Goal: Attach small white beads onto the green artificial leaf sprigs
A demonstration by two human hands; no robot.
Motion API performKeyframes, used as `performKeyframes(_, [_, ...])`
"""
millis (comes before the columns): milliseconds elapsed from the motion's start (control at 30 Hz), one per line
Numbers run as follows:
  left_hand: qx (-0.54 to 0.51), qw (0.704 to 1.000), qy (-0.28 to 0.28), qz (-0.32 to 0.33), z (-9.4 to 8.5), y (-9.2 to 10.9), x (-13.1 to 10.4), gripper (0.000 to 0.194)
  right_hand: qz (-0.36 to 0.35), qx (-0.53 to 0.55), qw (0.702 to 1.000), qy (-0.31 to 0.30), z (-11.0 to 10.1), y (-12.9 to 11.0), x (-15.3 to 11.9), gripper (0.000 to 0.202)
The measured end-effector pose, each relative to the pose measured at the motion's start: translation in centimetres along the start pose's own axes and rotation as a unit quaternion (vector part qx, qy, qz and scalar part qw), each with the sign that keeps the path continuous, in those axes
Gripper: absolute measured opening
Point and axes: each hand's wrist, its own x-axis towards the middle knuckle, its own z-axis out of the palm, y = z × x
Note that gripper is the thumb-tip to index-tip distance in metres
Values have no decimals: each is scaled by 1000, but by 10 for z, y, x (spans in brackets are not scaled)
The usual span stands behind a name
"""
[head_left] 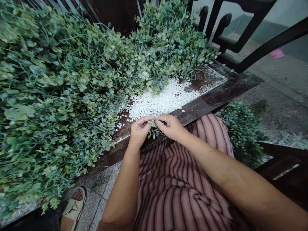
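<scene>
Between my two hands is a small green leafy sprig [153, 128], held over the front edge of the dark wooden bench, its leaves hanging below my fingers. My left hand [141, 130] pinches it from the left, thumb against fingertips. From the other side my right hand [169, 126] closes thumb and forefinger on the same sprig. Just beyond my fingers lies a spread of small white beads [158, 102]. A big heap of green leafy sprigs [72, 80], seemingly artificial, covers the left and back of the bench.
The dark wooden bench [209, 99] has a carved armrest [231, 41] at right. More greenery [242, 131] stands low beside my striped clothing [175, 179]. Another person's sandalled foot [74, 208] is on the floor at lower left. Something pink [276, 53] lies on the floor.
</scene>
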Motion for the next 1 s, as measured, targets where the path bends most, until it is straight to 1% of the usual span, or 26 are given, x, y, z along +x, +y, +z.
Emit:
performKeyframes(133, [0,1000,6,20,2,-3,0,17,-7,-2,1000,-2,-1,-1,-1,22])
performKeyframes(233, [9,999,19,40,3,-3,0,17,-3,-3,1000,10,0,-1,-2,23])
performKeyframes(367, [38,996,33,69,5,-3,-1,16,-4,-6,1000,30,1,-1,-2,23])
performKeyframes(567, [83,991,31,101,5,-7,-2,17,-3,-23,999,47,3,-3,-3,22])
performKeyframes(767, [86,990,27,112,4,-7,-3,17,11,-39,998,49,3,-4,-3,22])
performKeyframes(1000, [89,991,27,100,5,-5,-4,16,15,-43,998,49,3,-4,-3,22])
